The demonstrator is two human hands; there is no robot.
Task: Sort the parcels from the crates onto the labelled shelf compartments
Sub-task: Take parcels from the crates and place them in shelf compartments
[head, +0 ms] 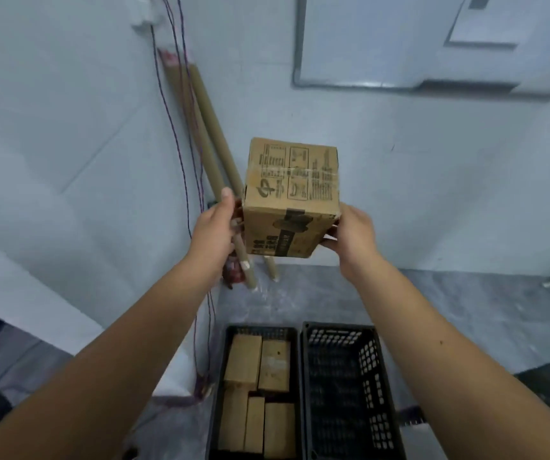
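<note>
Holding a printed cardboard parcel (291,197) aloft at frame centre, well above the crates. Clamping it from 9 o'clock with the left hand (215,227), thumb raised along the edge, and from 3 o'clock with the right hand (355,234), fingers hooked under the lower corner. At 6 o'clock, left crate (260,329) packed with brown parcels (273,365); right crate (371,376) just beside. At 11 o'clock, cardboard tubes (207,127) leaning against the wall.

Left arm (117,343) and right arm (433,327) are seen bare from wrist to frame edge. Small dark spot (441,342) is noted on right arm. Rounded thumbnail (226,193) is seen on left hand (215,224).
</note>
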